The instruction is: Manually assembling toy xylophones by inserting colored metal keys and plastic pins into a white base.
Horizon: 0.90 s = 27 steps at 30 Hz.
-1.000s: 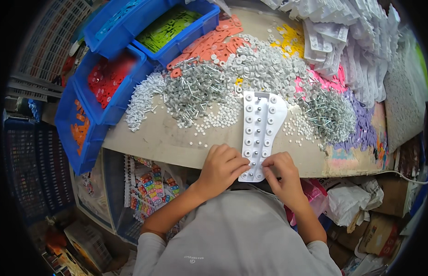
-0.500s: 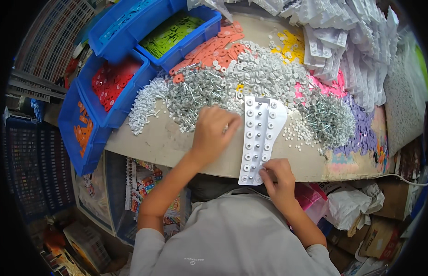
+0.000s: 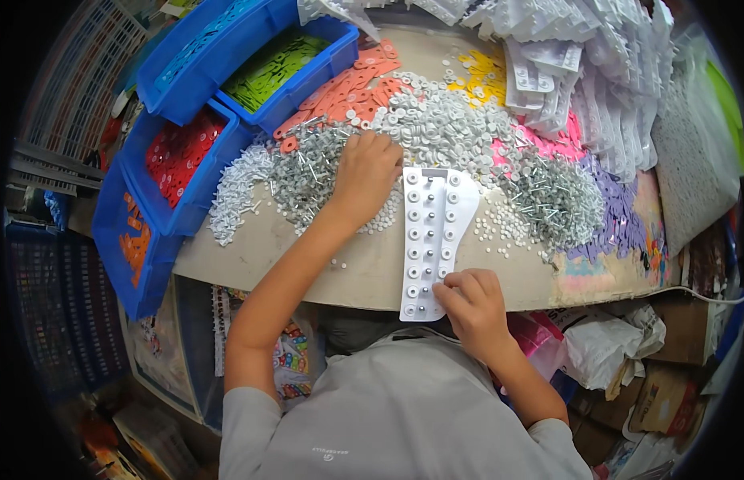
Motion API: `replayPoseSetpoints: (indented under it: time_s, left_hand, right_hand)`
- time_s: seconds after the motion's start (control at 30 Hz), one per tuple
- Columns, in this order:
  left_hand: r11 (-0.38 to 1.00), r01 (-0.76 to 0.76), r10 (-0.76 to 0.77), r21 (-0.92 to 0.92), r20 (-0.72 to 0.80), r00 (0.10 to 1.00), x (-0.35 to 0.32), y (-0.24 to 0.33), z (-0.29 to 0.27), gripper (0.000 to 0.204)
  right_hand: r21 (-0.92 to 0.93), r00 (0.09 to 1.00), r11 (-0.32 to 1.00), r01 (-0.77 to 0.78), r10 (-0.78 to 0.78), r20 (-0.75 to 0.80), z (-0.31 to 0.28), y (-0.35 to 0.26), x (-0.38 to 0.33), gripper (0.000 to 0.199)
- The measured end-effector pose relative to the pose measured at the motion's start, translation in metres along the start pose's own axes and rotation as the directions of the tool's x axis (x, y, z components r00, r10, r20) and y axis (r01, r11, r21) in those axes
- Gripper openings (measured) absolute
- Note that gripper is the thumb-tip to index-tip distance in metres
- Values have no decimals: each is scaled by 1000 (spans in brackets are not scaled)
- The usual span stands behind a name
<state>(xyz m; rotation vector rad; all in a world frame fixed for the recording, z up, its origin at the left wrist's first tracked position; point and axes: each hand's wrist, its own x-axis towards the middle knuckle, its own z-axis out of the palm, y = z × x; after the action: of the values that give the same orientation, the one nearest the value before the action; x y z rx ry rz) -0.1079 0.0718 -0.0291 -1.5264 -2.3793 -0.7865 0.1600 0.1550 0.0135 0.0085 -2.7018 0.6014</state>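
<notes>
Work in hand: the person is filling a white moulded plastic card (image 3: 433, 240) with small screws and washers; the card is lying upright on the beige surface (image 3: 308, 256), its lower end overhanging the near edge.
Card state: 3 columns of round pockets are showing; most look filled with a washer and a dark screw head, though a few pockets near the lower end are too small to read.
Left hand (image 3: 364, 178): it is reaching up into the heap of grey screws (image 3: 304, 172), fingers curled down into the pile; whether it is pinching a screw I cannot tell.
Right hand (image 3: 472, 308): it is resting at the lower right corner of the card, fingertips bent onto its edge and steadying it, not lifting it.
Supplies: a mound of white round washers (image 3: 444, 120) is lying just above the card, and a second heap of grey screws (image 3: 556, 200) is lying to its right.
Finished stock: a stack of white plastic cards (image 3: 580, 72) is leaning at the far right.
Progress, as I judge it: this card is nearing completion, with only the last pockets left to fill.
Surroundings: blue plastic bins (image 3: 188, 160) holding red, orange and green pieces are standing at the left.
</notes>
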Motion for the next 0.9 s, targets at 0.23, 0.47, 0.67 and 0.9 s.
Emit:
replayPoseSetpoints:
  time_s: [0.23, 0.47, 0.67, 0.9]
  left_hand:
    - [991, 104, -106, -84, -19, 994, -4, 11, -23, 13]
    - [940, 112, -132, -321, -40, 991, -56, 52, -73, 14]
    - [748, 288, -170, -598, 246, 954, -112, 89, -85, 8]
    - [595, 436, -326, -676, 292, 899, -135, 103, -84, 8]
  right_hand:
    - [201, 991, 973, -112, 124, -49, 15, 5, -13, 20]
    - [379, 973, 912, -157, 209, -98, 24, 9, -20, 16]
    - [154, 875, 890, -429, 452, -174, -3, 48, 5, 11]
    - [-93, 935, 952, -292, 264, -239, 0, 94, 64, 7]
